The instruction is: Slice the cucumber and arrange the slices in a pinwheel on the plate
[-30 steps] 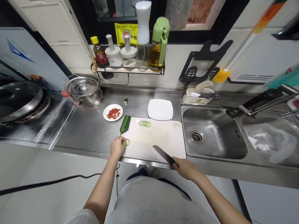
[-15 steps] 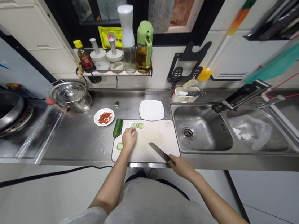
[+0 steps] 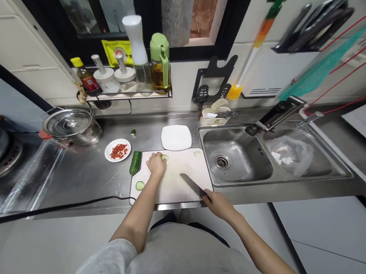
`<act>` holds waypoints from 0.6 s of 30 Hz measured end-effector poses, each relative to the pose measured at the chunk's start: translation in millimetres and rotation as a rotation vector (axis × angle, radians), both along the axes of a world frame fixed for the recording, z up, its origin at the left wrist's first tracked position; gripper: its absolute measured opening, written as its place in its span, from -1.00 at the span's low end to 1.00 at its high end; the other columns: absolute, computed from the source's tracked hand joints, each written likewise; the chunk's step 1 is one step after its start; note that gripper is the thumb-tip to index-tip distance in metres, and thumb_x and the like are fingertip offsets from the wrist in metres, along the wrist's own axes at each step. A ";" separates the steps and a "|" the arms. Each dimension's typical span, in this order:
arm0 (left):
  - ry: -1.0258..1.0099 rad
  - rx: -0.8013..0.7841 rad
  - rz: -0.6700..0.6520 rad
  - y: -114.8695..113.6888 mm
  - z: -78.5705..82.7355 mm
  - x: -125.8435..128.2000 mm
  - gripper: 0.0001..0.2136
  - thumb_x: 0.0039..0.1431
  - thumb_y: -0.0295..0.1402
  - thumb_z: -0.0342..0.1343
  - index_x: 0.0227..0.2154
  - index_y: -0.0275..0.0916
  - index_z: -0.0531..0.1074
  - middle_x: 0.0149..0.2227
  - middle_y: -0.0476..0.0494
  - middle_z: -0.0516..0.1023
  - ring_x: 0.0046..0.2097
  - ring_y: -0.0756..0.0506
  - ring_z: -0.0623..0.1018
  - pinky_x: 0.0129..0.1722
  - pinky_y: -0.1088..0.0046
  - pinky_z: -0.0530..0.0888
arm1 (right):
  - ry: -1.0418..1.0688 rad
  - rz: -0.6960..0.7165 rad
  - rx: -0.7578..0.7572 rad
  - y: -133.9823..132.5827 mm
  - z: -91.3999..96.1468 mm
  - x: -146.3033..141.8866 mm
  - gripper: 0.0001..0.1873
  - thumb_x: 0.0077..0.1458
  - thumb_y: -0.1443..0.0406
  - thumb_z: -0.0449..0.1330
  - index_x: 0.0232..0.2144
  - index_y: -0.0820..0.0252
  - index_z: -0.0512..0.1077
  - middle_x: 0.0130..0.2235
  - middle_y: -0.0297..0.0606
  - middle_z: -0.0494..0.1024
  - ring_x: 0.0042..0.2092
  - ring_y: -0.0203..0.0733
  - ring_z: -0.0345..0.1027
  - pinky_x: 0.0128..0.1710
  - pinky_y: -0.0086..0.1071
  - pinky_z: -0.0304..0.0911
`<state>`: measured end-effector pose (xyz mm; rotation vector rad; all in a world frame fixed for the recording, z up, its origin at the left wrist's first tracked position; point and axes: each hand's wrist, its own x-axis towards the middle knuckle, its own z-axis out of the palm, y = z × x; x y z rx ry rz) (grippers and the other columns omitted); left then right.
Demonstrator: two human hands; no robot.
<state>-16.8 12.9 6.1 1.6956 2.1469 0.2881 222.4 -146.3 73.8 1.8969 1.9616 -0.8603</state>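
Note:
My left hand (image 3: 156, 163) is at the back of the white cutting board (image 3: 176, 186), its fingers curled over a row of cucumber slices (image 3: 164, 157). Most of that row is hidden under the fingers; a slice shows at their right side. My right hand (image 3: 216, 202) grips the handle of a kitchen knife (image 3: 192, 184), whose blade lies low over the board, pointing away and left. A larger piece of cucumber (image 3: 135, 162) rests against the board's left edge. Single slices lie at the board's left side and far right corner.
A plate of chopped red pieces (image 3: 118, 150) and a cucumber end (image 3: 133, 133) are behind the board, left. An empty white plate (image 3: 176, 137) sits behind it. The sink (image 3: 238, 154) adjoins on the right. A lidded pot (image 3: 75, 128) stands left, beneath a condiment shelf (image 3: 127, 95).
My left hand has moved forward from just in front of the cucumber slices to cover most of them. The knife stays in my right hand, nearly unmoved. The camera view has shifted right.

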 end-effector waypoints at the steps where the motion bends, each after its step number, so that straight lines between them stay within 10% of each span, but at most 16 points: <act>1: 0.001 -0.006 0.003 0.4 -0.4 0.5 -0.78 0.16 -0.27 0.04 -0.15 -0.14 0.42 -0.06 -0.25 0.43 0.00 -0.26 0.41 -0.03 0.18 0.22 | 0.002 -0.004 0.000 -0.9 -1.1 1.3 -0.71 0.28 0.21 -0.09 -0.09 0.17 0.33 -0.24 -0.17 0.52 -0.18 -0.15 0.39 -0.34 -0.42 -0.01; 18: -0.280 -0.069 0.081 -15.8 6.7 -11.1 -0.83 0.07 -0.41 0.04 -0.26 -0.09 0.41 -0.28 0.03 0.59 -0.22 -0.06 0.52 -0.18 0.40 0.30 | -0.012 -0.004 0.001 -1.0 -3.2 2.7 -0.74 0.28 0.23 -0.09 -0.10 0.17 0.32 -0.23 -0.15 0.53 -0.18 -0.16 0.40 -0.35 -0.42 -0.02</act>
